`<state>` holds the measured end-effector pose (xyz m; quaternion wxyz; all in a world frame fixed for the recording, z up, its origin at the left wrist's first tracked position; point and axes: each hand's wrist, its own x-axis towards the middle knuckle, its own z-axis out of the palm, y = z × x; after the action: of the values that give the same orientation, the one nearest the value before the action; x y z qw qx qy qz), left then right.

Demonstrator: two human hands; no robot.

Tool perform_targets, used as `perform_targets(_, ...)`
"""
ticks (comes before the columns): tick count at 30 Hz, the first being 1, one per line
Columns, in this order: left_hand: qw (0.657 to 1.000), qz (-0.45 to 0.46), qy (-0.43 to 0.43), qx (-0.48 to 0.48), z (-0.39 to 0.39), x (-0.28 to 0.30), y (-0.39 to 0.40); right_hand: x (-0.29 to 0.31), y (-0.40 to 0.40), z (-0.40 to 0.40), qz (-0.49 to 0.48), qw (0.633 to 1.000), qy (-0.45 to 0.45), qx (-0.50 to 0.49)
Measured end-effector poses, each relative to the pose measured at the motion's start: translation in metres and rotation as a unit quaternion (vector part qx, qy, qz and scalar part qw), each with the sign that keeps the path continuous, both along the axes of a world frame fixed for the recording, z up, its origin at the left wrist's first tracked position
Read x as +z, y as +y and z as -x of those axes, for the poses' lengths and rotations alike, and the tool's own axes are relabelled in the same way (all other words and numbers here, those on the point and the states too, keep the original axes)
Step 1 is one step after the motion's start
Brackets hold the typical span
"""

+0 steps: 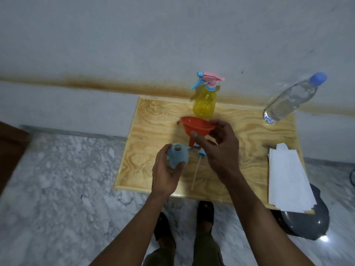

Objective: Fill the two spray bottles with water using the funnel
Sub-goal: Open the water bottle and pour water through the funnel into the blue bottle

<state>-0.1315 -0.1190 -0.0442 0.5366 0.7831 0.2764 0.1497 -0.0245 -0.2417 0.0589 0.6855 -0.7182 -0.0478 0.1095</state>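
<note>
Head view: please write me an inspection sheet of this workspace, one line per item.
Surface: wooden board, bare grain, dark stain near its right edge.
Job's things: blue spray bottle uncapped; red funnel beside its mouth, not inserted; yellow spray bottle capped; water bottle capped; removed sprayer head with tube lying on the board.
Clutter: white paper.
Grippers: left hand holds the blue bottle; right hand fingers pinch the funnel.
Cables: nothing seen.
Surroundings: marble floor, stained wall, dark round object.
</note>
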Motion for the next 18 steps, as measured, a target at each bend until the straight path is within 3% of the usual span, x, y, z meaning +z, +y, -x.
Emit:
perform_targets(4,1.0,0.01,-0.006,0.019,-0.001,-0.004,-0.001,-0.015,0.004,0.009,0.02,0.999,-0.043,-0.006)
perform_targets(18,0.999,0.029,0.025,0.028,-0.001,-0.008,0.001,-0.036,0.012,0.019,0.032,0.996,-0.047,0.064)
